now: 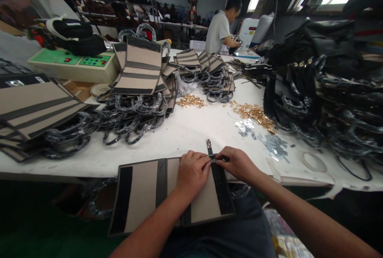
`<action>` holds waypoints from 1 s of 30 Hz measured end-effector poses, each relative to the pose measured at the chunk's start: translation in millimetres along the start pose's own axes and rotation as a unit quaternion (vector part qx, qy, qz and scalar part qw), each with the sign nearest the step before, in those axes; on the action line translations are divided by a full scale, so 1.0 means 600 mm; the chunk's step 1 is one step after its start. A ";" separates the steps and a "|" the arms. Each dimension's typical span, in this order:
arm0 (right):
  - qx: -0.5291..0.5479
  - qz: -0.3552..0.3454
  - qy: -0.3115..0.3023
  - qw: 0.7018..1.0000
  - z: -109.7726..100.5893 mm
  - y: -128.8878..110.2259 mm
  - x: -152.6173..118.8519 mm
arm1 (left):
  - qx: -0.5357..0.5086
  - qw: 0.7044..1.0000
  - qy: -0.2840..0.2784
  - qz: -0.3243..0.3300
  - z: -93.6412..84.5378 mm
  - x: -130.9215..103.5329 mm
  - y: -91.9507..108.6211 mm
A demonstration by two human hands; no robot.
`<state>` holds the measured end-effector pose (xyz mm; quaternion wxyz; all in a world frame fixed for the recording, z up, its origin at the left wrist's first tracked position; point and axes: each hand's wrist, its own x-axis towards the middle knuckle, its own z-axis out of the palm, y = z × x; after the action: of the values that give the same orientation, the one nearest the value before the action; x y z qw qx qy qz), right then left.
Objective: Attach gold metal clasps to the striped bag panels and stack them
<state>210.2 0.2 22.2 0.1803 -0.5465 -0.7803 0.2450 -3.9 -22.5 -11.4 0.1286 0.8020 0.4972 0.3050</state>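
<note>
A beige panel with black bands and dark edges [143,194] lies partly over the table's front edge and partly over my lap. My left hand [193,172] rests on its upper part, fingers bent and fingertips at the black band near the top edge. Beside it, my right hand [236,162] pinches at the same spot; what lies between its fingertips is too small to make out. A short dark strap with a metal buckle [209,145] sticks up past the panel's top edge, just beyond my fingers.
Gold metal pieces [254,116] and flat silver plates [273,146] lie on the white table [191,130]. Stacked panels [139,66] with wrapped handles stand left, black bags [293,90] right. A tape roll [314,162] lies at right. A person [218,30] works farther back.
</note>
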 end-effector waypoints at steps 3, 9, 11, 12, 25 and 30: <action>-0.038 -0.006 0.016 0.999 0.008 0.003 -0.010 | 0.005 1.000 0.001 0.005 0.002 0.000 -0.001; -0.055 -0.044 0.028 0.997 0.018 0.005 -0.021 | 0.001 1.000 -0.005 0.023 0.001 0.001 -0.003; -0.059 -0.044 0.032 0.997 0.019 0.006 -0.021 | -0.002 1.000 -0.010 0.026 0.002 0.004 -0.003; -0.061 -0.043 0.031 0.997 0.020 0.006 -0.021 | -0.002 1.000 -0.012 0.024 0.002 0.006 -0.002; -0.027 -0.013 -0.011 0.999 0.005 0.006 -0.012 | 0.002 0.999 -0.032 0.025 0.003 0.018 -0.001; -0.024 -0.001 -0.009 1.000 0.005 0.008 -0.007 | -0.002 0.999 -0.039 0.020 0.004 0.019 -0.005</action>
<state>213.5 -3.0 17.2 0.1598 -0.5475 -0.7883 0.2308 -0.9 -10.9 -10.3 0.1436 0.8229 0.4747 0.2773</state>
